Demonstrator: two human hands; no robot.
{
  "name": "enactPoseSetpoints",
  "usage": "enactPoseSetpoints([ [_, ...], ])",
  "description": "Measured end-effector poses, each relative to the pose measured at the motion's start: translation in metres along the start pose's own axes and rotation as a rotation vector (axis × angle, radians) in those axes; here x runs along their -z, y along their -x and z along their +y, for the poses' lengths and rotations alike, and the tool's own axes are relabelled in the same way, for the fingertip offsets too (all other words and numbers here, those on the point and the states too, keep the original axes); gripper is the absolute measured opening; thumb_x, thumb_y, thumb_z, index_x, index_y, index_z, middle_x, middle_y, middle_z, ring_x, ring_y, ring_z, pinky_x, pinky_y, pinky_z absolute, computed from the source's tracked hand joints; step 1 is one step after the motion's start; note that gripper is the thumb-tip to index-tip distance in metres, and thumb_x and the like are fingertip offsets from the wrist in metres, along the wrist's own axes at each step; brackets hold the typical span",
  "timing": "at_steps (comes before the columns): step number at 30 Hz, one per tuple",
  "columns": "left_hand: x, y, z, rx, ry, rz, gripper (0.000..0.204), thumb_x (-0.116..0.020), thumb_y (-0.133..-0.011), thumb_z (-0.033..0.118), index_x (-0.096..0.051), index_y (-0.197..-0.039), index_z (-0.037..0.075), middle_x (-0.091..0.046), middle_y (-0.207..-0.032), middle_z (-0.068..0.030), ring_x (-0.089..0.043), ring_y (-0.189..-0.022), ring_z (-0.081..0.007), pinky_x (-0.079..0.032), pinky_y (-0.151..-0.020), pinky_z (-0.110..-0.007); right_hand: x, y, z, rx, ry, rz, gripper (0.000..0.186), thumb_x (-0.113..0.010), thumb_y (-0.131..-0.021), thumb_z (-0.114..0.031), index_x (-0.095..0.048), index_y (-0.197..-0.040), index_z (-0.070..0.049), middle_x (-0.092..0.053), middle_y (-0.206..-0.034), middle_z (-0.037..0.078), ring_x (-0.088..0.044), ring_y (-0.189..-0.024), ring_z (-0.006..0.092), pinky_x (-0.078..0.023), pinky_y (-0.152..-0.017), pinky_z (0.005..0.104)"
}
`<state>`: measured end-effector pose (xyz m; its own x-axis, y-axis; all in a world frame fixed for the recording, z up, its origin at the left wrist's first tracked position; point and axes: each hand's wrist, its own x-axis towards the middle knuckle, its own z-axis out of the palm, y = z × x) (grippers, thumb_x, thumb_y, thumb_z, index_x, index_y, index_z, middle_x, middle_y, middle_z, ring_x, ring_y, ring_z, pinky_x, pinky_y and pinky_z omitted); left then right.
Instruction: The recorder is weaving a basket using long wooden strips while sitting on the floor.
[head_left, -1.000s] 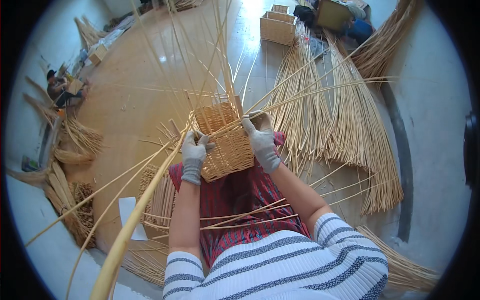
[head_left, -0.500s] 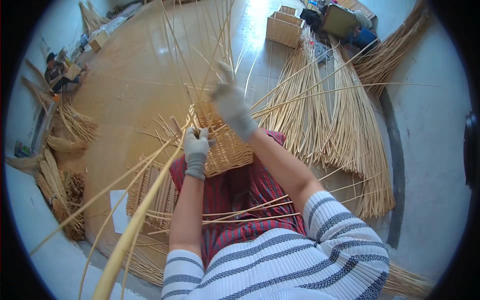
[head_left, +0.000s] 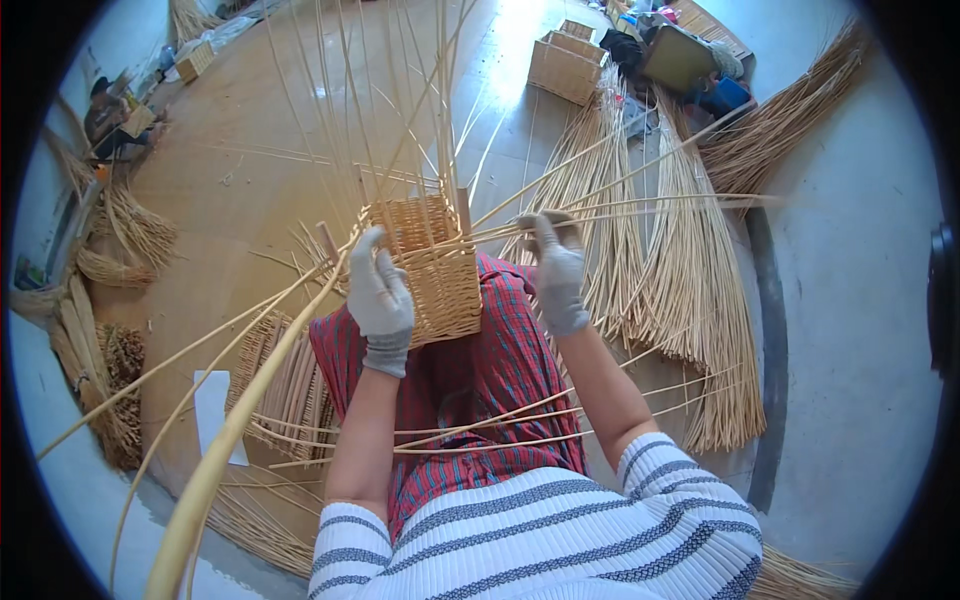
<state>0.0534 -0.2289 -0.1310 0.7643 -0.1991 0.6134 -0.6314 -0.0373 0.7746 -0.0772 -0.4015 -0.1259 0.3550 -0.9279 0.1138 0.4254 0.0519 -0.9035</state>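
On my lap stands a half-woven wicker basket (head_left: 440, 295), its tall upright rods rising from the far side. My left hand (head_left: 382, 290), in a pale grey work glove, lies against the basket's left near corner with fingers stretched upward and thumb apart. Long weaving rods run out from that corner to the lower left, a thick one (head_left: 235, 420) nearest me. My right hand (head_left: 558, 262), gloved too, is right of the basket, its fingers closed around thin willow rods (head_left: 495, 234) that leave the rim and stretch right. Its fingertips are slightly blurred.
Bundles of peeled willow rods (head_left: 680, 300) lie on the floor to the right, and another bundle (head_left: 790, 110) leans on the wall. Finished wicker boxes (head_left: 565, 65) stand at the back. A woven panel (head_left: 290, 375) lies left of my knees. Another person (head_left: 120, 125) sits far left.
My right hand has come down from above the basket to its right side, drawing rods rightward. My left hand has loosened, its fingers now straighter at the corner.
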Motion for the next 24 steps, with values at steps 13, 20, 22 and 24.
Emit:
enactPoseSetpoints([
  [13, -0.067, -0.023, -0.04, 0.371, -0.296, -0.721, 0.04, -0.052, -0.101, 0.038, -0.066, -0.105, 0.0, -0.07, -0.093, -0.0193, -0.066, -0.086, -0.0299, -0.049, -0.081, -0.04, -0.141, -0.129, -0.022, 0.067, 0.364, -0.651, 0.024, -0.056, -0.096, -0.007, -0.059, -0.12, -0.007, -0.07, -0.09, 0.009, -0.068, -0.085, 0.0238, -0.056, -0.079, 0.0317],
  [20, -0.044, -0.028, -0.003, 0.534, -0.346, -0.696, 0.037, -0.061, -0.094, 0.037, -0.063, -0.116, 0.007, -0.068, -0.107, -0.0213, -0.063, -0.105, -0.0378, -0.047, -0.093, -0.045, 0.007, -0.122, 0.003, 0.336, 0.381, -0.422, 0.015, -0.049, -0.104, -0.015, -0.057, -0.115, -0.007, -0.052, -0.075, 0.001, -0.054, -0.067, 0.0121, -0.056, -0.07, 0.0327],
  [22, -0.037, -0.019, 0.019, 0.532, -0.38, -0.615, 0.04, -0.065, -0.092, 0.032, -0.06, -0.125, 0.008, -0.067, -0.113, -0.0195, -0.062, -0.11, -0.0357, -0.044, -0.098, -0.045, 0.008, -0.116, -0.001, 0.152, 0.152, -0.459, 0.013, -0.049, -0.105, -0.018, -0.057, -0.109, -0.008, -0.049, -0.072, 0.0, -0.049, -0.063, 0.009, -0.056, -0.068, 0.0332],
  [24, -0.029, -0.003, 0.023, -0.366, -0.591, -0.171, 0.064, -0.07, -0.089, 0.027, -0.043, -0.144, 0.007, -0.062, -0.125, -0.0155, -0.059, -0.115, -0.0317, -0.039, -0.108, -0.045, -0.012, -0.116, -0.003, 0.095, 0.164, -0.452, 0.014, -0.049, -0.105, -0.018, -0.056, -0.111, -0.008, -0.047, -0.07, -0.001, -0.046, -0.061, 0.0086, -0.056, -0.069, 0.0338],
])
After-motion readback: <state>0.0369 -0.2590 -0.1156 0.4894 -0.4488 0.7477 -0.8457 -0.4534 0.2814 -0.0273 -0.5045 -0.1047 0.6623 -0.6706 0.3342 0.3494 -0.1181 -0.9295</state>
